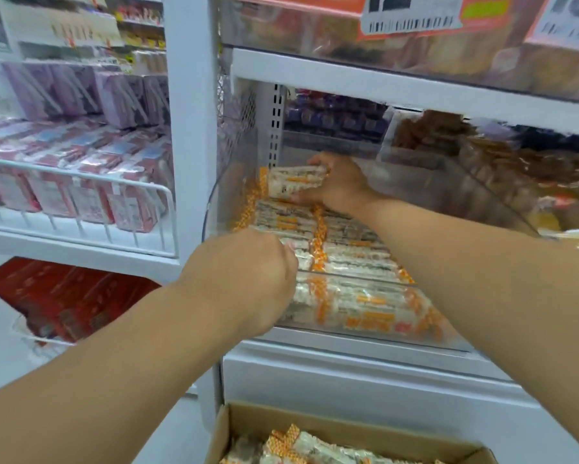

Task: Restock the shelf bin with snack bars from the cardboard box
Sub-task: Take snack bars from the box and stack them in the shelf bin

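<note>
Cardboard box [234, 430] sits nearest, at 6 o'clock below the shelf, open-topped, with snack bars [301, 447] loose inside; probably parked there so each reach up is short.

Left hand [247, 279] at mid-frame, by the front left corner of the clear shelf bin [365, 336]. Knuckles face the camera and the fingers curl away; cannot tell whether they pinch a bar or only steady the front row.

Stocked bars [348, 249] lie flat in rows, orange ends aligned, filling the front and middle.

Right hand [338, 185] reaches farthest, toward 12 o'clock at the back left of the bin. Fingers and thumb curl around a small bundle of bars [294, 180], which juts toward 9 o'clock from the palm, just above the rear row. Judgement: back gap being filled.
</note>
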Tool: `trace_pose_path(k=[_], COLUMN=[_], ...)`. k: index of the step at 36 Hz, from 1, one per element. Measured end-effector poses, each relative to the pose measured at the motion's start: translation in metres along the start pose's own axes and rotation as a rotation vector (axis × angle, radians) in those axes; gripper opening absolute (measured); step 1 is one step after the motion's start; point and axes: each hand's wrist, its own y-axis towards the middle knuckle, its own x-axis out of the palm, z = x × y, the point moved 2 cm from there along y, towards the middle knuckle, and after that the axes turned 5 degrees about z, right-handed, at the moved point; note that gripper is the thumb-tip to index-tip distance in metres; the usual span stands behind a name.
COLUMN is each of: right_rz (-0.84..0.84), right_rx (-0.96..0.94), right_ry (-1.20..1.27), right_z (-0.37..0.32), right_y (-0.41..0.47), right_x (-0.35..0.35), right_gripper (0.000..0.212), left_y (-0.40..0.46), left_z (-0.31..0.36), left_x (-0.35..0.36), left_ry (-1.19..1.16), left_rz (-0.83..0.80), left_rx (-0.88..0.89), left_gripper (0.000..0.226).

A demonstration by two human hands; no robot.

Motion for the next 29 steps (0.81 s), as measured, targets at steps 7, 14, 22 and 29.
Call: trace_pose_path(k=[7,14,22,29], right_rz=[0.032,0.082,0.173,0.147], right_rx=[-0.114,-0.081,-0.045,-0.043], right_ry=[-0.269,-0.119,0.010,-0.124], right_z=[-0.007,-0.006,-0.011,-0.011], right_y=[0.008,0.004,-0.001,-0.005], right_x=[0.003,-0.003,0.010,0.000], right_gripper=[0.097,0.076,0.060,0.091], left_y=[0.005,0.007,0.005,0.005], left_z=[0.006,0.007,0.008,0.007], left_x=[0.006,0.003,0.003,0.004], left_ry=[0.100,0.035,0.007,-0.017], left_rz=[0.102,0.038,0.079,0.099], left_rx=[0.033,-0.016,-0.066,-0.080], left_gripper=[0.031,0.033,0.032,0.035])
